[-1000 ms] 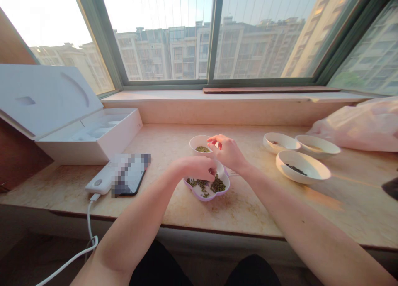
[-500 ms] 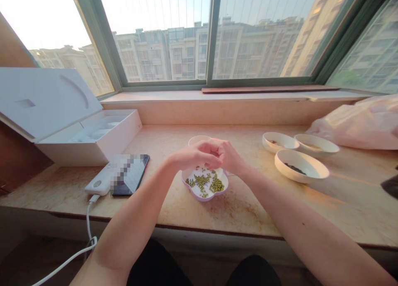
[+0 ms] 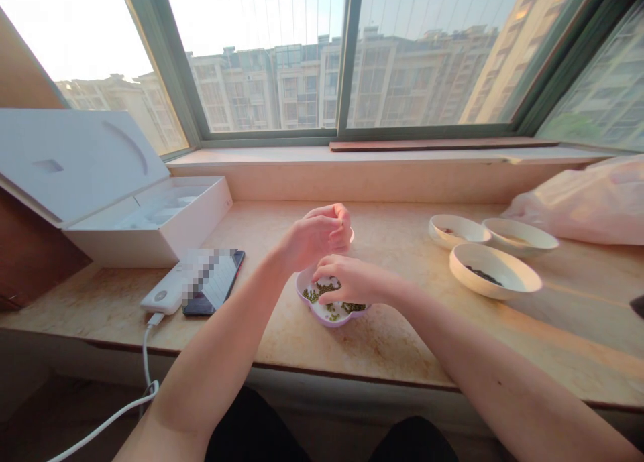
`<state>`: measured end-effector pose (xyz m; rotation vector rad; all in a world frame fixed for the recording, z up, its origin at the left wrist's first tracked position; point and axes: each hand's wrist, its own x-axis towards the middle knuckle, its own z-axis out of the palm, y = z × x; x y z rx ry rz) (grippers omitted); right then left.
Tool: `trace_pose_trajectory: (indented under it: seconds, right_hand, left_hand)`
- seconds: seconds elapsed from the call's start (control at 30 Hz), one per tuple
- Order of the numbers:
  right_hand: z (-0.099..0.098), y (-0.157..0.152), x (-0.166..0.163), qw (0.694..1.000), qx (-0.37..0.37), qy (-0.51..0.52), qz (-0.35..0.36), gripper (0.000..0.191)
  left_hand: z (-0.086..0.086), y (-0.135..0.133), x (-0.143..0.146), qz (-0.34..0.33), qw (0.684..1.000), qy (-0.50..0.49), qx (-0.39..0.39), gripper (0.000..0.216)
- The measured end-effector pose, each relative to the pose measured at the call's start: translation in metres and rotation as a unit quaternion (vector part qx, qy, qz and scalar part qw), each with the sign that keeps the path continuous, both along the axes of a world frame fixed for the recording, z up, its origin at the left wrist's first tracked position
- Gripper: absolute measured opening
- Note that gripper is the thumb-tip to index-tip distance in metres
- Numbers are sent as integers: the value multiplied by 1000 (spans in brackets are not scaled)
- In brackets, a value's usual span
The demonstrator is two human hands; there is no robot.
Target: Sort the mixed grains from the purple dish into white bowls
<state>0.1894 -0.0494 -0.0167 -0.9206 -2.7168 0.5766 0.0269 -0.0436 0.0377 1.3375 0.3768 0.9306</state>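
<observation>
A lavender-rimmed, flower-shaped bowl (image 3: 333,322) stands on the counter in front of me, with small green mung beans (image 3: 312,294) scattered in its white inside. My right hand (image 3: 349,279) is over this bowl, fingers apart and bent down toward the beans. Its palm side is hidden, and I see nothing held. Above and behind the bowl is my left hand (image 3: 322,234), raised, its fingers curled in toward the thumb. What they hold, if anything, is too small to make out. Behind the left hand, a pale round bowl (image 3: 352,236) shows only a bit of rim.
Three cream bowls, one with dark contents (image 3: 496,284), another at the back left (image 3: 459,233) and a third (image 3: 520,237), stand on the right by a plastic bag (image 3: 588,200). On the left are an open white box (image 3: 196,210), a phone (image 3: 214,294) and a cabled power bank (image 3: 164,291).
My hands, together above the flower-shaped bowl before, are now apart. The right hand has come down over the beans with its fingers spreading; the left has risen slightly and moved back.
</observation>
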Motion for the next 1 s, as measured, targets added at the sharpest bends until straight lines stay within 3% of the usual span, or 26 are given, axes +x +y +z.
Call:
trace_pose_trajectory:
  seconds: [0.33,0.5,0.6,0.67,0.77,0.87,1.0]
  right_hand:
    - [-1,0,-1,1000,-8,-5,7,29]
    - [-2,1,0,999,-20,19,20,29]
    - [-2,-1,0,998,-20,39,46,39]
    - [-3,-2,-1,998,-3,30,46,44]
    - [-4,-3,-4,999,27,-7,24,41]
    - [-4,-3,-7,999,40,-12,23,24]
    - [-6,-2,-10,999,26,5,32,14]
  left_hand:
    - [2,-2,0,9,1000,2,-3,30]
    - [3,2,4,72,997,-9,7,25]
    - [-4,12,7,150,988,20,32,23]
    - [-12,19,9,243,961,101,81,17]
    - [-25,26,11,357,867,288,193,7]
    - [-34,32,10,367,780,428,273,10]
    - [-40,39,7,350,745,481,303,11]
